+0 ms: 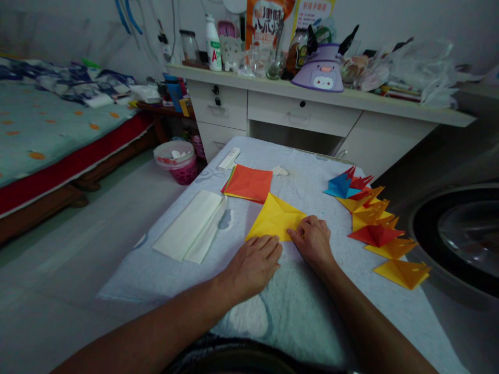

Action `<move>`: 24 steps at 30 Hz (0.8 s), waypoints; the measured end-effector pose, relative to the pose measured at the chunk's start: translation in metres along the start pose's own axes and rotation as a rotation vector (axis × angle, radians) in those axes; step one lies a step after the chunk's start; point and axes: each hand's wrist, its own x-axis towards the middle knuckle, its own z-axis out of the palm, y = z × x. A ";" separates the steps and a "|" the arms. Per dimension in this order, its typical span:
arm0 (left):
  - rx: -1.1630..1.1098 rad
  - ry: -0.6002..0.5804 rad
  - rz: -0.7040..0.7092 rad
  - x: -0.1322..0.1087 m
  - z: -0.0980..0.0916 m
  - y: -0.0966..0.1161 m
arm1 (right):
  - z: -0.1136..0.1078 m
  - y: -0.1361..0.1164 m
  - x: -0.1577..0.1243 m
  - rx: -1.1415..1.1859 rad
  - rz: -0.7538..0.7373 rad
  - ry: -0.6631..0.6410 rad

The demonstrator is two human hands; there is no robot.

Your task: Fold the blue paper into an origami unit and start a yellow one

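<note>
A creased yellow paper sheet (277, 217) lies on the cloth-covered table (296, 291), one corner pointing away from me. My left hand (255, 264) rests flat with its fingertips on the sheet's near-left edge. At the right corner, my right hand (312, 238) has its fingers curled together on the paper, thumb over the edge. Just beyond the sheet sits a stack of square papers, orange on top (249, 183). Several folded paper pieces stand in a row along the right side, among them a blue one (341, 185) and a red one (376, 235).
Folded white paper (191, 226) and a small white box (229, 159) lie on the left of the table. Behind stands a white desk (304, 110) crowded with jars and bags. A bucket (178, 161) is on the floor, and a wheel (463, 236) stands at the right.
</note>
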 end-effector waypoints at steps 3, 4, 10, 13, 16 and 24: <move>0.001 -0.005 -0.005 0.001 -0.001 0.001 | 0.001 0.000 0.000 -0.001 0.014 0.023; 0.004 -0.007 -0.004 0.001 -0.002 0.001 | 0.001 0.000 -0.001 0.000 0.016 0.033; 0.025 -0.009 0.004 0.001 0.000 0.001 | -0.008 -0.009 -0.005 0.078 -0.132 0.022; 0.028 -0.017 0.007 0.001 0.001 0.000 | -0.010 -0.014 -0.008 0.156 -0.265 -0.109; 0.028 -0.014 0.004 0.001 0.001 0.000 | -0.009 -0.017 -0.008 0.170 -0.276 -0.165; 0.058 -0.017 -0.028 -0.009 -0.003 0.004 | -0.010 -0.022 -0.007 0.135 -0.209 -0.174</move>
